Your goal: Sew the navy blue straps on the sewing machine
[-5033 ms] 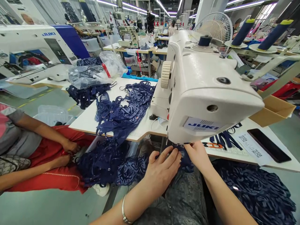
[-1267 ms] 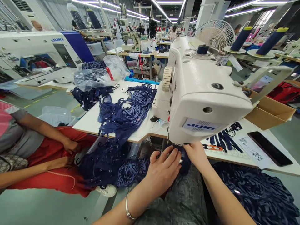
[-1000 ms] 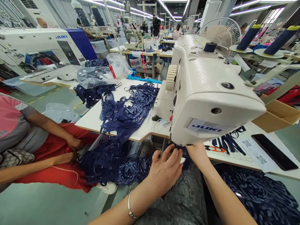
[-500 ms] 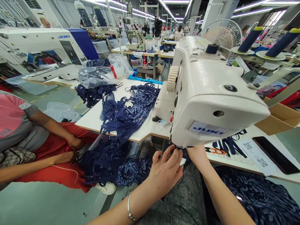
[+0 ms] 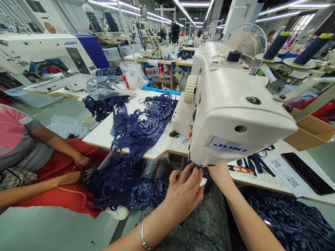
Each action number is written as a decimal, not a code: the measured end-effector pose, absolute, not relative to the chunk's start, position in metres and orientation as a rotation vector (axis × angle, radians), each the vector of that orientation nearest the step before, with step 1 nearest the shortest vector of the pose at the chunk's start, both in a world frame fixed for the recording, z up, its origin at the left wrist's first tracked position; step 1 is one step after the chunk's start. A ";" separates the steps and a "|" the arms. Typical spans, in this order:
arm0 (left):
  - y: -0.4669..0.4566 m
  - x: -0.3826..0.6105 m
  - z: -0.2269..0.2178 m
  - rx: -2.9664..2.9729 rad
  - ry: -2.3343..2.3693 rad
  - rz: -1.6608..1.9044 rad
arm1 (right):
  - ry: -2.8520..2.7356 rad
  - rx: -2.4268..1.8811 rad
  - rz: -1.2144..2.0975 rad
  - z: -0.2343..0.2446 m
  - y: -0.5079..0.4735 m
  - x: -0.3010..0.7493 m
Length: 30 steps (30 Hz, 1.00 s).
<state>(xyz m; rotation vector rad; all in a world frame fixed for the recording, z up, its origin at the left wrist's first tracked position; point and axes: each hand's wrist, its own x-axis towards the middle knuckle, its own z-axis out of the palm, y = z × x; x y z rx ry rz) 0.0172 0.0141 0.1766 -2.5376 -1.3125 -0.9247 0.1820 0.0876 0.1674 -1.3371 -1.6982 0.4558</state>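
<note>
Below the head of a white sewing machine [image 5: 243, 104], my left hand [image 5: 184, 191] is closed with bent fingers on a navy garment [image 5: 208, 184]. A small white piece [image 5: 203, 182] shows beside its fingers; what it is I cannot make out. My right hand [image 5: 219, 173] reaches under the machine head from the right, at the same garment. Its fingers are hidden behind the machine. The stitching spot is mostly covered too.
Navy patterned bras [image 5: 149, 122] are heaped on the table left of the machine, and more navy garments [image 5: 115, 181] hang below. To the right lie orange-handled scissors [image 5: 242, 169], navy straps [image 5: 258, 164] and a phone [image 5: 307, 172]. A co-worker [image 5: 52, 164] sits close at left.
The view has shifted very slightly. Both hands stay at nearly the same place under the machine head, and the garment shows no clear movement.
</note>
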 end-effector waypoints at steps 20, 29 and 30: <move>0.016 0.015 0.176 -2.477 -1.313 -0.897 | -1.659 -1.378 0.414 0.153 0.088 0.181; 0.013 0.015 0.176 -2.554 -1.306 -0.832 | -1.210 -1.503 0.515 0.124 0.062 0.187; 0.013 0.015 0.176 -2.556 -1.302 -0.823 | -1.198 -1.532 0.480 0.114 0.059 0.191</move>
